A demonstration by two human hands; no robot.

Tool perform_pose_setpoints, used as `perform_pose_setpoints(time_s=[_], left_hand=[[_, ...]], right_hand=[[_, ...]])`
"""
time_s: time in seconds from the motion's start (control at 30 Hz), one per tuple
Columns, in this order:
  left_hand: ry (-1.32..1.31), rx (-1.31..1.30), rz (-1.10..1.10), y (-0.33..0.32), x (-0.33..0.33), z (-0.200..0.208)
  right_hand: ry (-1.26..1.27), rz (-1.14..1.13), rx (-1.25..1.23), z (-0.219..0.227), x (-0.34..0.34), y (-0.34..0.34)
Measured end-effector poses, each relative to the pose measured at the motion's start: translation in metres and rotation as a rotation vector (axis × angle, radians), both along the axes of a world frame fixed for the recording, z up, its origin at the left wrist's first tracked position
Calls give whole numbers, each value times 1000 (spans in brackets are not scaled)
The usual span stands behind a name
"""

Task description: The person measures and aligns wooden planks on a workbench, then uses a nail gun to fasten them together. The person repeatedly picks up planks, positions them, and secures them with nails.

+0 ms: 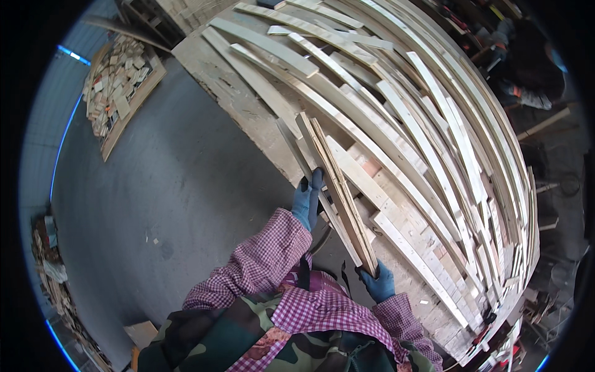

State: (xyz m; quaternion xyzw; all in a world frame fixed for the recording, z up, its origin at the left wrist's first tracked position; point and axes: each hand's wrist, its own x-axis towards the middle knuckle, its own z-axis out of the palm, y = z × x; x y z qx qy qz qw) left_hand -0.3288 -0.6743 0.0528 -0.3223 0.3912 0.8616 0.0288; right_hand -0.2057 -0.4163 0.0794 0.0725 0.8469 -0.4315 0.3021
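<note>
Two or so narrow plywood strips lie together in my hands, tilted from the upper left down toward my body. My left hand, in a blue glove with dark fingers, is closed around them near the middle, at their left side. A thinner, paler strip runs along their left and passes by the same hand. At the near end, my right hand, also gloved in blue, grips the strips, its fingers curled at their tips. The far ends reach over the wooden work table.
Many long pale wood strips lie loosely heaped across the table to the right. Beyond the grey floor, a bin of wood offcuts stands far left. Another person's gloved hand shows at the upper right.
</note>
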Motion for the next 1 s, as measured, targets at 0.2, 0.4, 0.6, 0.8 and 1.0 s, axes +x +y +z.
perform_pose_setpoints(time_s=[0.2, 0.4, 0.6, 0.8, 1.0], left_hand=[[170, 46, -274, 112, 42, 47], [264, 170, -469, 224, 110, 27], [180, 183, -603, 312, 192, 75], [100, 187, -791, 392, 233, 75], [-4, 246, -802, 452, 251, 52]], right_hand=[[298, -56, 182, 34, 93, 64], [464, -211, 112, 21, 206, 145], [355, -396, -72, 36, 291, 208], [254, -724, -118, 47, 348, 238], [313, -775, 110, 32, 376, 265]])
